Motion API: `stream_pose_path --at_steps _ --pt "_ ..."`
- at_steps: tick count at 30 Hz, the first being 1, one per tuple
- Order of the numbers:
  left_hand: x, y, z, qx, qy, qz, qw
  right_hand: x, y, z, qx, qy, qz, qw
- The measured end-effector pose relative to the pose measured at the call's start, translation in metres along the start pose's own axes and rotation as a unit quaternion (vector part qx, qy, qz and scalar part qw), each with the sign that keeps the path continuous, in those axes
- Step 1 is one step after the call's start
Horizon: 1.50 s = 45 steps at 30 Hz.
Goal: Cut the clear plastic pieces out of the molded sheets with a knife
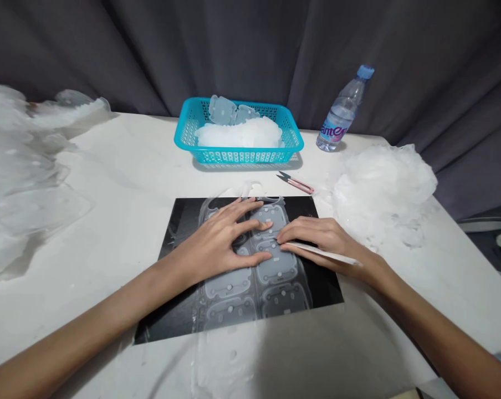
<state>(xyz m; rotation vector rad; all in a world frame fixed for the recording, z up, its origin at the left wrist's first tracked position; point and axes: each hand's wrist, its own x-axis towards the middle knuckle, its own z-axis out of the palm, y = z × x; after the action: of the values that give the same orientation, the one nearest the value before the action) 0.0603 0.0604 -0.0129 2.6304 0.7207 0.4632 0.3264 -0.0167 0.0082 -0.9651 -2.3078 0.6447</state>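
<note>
At the bottom edge, something (408, 394) is cut off, so I can't tell what it is. The clear plastic sheet (277, 266) lies on a black mat (327, 291), and its near end runs onto the white table (109, 221), where it is hard to see. The left hand (219, 235) is spread flat on the sheet, hiding part of it. The right hand (327, 238) pinches a thin white stick (327, 254); fingers hide its tip. Small snips (296, 183) lie past the mat. The left plastic heap (18, 160) is cut off. Farther back, a blue basket (234, 149) holds more plastic, near a bottle (340, 116).
</note>
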Motion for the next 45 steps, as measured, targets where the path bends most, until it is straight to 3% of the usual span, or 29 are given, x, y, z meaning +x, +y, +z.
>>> stream_pose_path --at_steps 7,12,27,34,38,45 --pt "0.001 0.0 0.0 -0.004 -0.004 -0.007 1.0 -0.002 -0.004 -0.015 -0.041 -0.026 0.02 0.999" --pt "0.0 0.002 -0.002 -0.002 -0.009 -0.009 1.0 -0.006 -0.005 -0.022 0.006 -0.017 0.039 0.999" --pt "0.002 0.004 -0.002 -0.019 -0.002 -0.005 1.0 -0.001 -0.005 -0.003 -0.044 -0.01 -0.001 0.999" --pt "0.001 0.005 -0.003 -0.005 -0.008 -0.013 1.0 0.001 -0.001 0.013 -0.177 0.049 -0.073 0.98" --pt "0.001 0.007 -0.004 -0.001 -0.018 -0.02 1.0 0.004 -0.002 0.018 -0.237 0.052 -0.1 0.965" --pt "0.001 0.004 -0.003 -0.036 -0.046 -0.043 0.997 0.01 0.001 0.022 -0.271 0.048 -0.069 0.959"
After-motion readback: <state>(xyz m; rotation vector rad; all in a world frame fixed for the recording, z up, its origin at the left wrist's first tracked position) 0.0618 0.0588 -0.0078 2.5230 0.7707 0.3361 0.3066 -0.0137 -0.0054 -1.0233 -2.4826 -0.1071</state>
